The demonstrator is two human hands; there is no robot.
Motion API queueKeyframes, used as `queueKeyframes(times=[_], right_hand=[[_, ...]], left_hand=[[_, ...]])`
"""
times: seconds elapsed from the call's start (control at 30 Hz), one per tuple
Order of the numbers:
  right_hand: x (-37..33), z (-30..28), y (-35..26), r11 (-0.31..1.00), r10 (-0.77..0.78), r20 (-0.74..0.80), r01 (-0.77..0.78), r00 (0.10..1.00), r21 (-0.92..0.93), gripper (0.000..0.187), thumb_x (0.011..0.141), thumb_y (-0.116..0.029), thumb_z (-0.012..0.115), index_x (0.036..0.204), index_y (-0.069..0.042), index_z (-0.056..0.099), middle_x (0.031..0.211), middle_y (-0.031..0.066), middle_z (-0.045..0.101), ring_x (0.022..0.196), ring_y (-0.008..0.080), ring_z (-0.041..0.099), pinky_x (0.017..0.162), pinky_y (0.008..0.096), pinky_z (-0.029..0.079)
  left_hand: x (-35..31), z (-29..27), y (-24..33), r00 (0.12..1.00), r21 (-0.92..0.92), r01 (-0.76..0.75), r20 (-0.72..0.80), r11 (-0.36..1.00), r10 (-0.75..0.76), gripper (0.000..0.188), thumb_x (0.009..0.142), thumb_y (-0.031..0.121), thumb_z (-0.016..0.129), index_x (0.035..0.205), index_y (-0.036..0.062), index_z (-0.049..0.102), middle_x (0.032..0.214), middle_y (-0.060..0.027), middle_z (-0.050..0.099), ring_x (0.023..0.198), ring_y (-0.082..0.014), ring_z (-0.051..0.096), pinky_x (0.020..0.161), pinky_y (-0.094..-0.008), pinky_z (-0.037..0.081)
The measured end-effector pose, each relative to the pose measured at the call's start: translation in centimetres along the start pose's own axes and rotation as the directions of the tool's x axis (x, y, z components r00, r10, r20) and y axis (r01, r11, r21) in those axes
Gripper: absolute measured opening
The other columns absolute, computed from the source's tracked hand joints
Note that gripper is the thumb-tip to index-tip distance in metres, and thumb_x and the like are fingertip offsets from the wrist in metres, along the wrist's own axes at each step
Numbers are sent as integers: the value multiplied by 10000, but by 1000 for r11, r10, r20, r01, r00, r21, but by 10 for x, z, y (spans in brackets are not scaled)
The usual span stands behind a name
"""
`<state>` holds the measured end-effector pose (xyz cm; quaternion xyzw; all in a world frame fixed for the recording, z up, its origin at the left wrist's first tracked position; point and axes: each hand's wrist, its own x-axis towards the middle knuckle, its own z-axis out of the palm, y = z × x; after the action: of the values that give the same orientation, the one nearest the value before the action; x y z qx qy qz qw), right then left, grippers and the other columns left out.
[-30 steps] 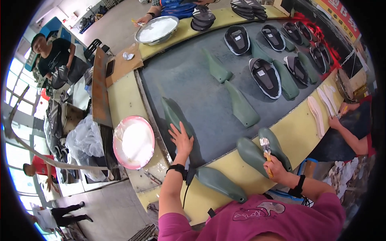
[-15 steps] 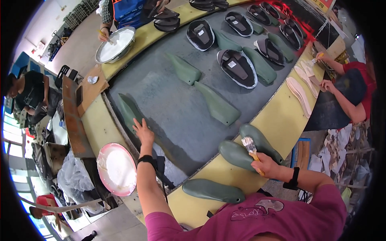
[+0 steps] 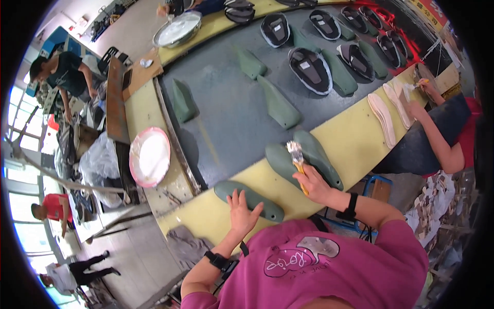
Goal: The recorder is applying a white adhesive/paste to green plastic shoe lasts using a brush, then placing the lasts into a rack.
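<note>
- So from my end of the feed, the big change: a second ago the left hand [image 3: 242, 216] was out at the far-left last [image 3: 182, 100]; now it's back over the near last [image 3: 263, 204].
- My read: the left side of the job has moved off the grey surface [image 3: 226, 113] and onto the yellow counter [image 3: 350, 129], with the far-left last let go and lying on its own.
- Left grip: fingers spread, wrapped around nothing. Can't tell if the palm is actually pressing on that last.
- Right hand [image 3: 313, 184]: grip closed around the brush [image 3: 298, 162], same as before, bristles up over the paired lasts [image 3: 321, 159] sitting side by side at the counter's inner edge. Can't tell if they touch.
- Materials: the lasts look like smooth, hard green plastic, foot-shaped, with a small hole near one end. Bristles are clumped with thick white stuff; handle's yellowish.
- The pink basin [image 3: 138, 176] on the left holds smooth white stuff too. Dark, soft-looking shoe uppers [image 3: 311, 72] with pale edges sit farther back.
</note>
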<state>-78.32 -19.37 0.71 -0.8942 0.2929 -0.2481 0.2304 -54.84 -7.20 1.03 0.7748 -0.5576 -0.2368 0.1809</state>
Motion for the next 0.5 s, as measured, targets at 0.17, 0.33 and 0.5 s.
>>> queueKeyframes(times=[0.17,0.33,0.5], right_hand=[[10,5,-2,998,-56,-41,55,998,-15,320,712,45,532,1027,-2,492,1083,227,448,971,398,474,842,430,409],[1,7,7,1000,-7,-17,8,1000,30,393,670,33,561,1050,-26,483,1058,218,446,1000,396,457,853,426,403],[12,2,1,996,-58,-31,60,998,62,354,717,46,551,1059,-24,493,1050,204,461,975,387,476,839,411,420]], left_hand=[[-6,16,21,993,198,65,-106,978,-44,840,672,296,688,1294,-78,265,1364,-348,122,1245,-481,241,996,-419,321],[-14,32,-16,898,-402,296,-192,866,-395,833,635,241,674,1294,-85,282,1351,-324,217,1173,-436,381,965,-412,353],[-29,9,-61,941,-897,232,109,376,-320,790,672,188,646,1319,-80,281,1229,-267,459,1081,-320,515,873,-348,424]])
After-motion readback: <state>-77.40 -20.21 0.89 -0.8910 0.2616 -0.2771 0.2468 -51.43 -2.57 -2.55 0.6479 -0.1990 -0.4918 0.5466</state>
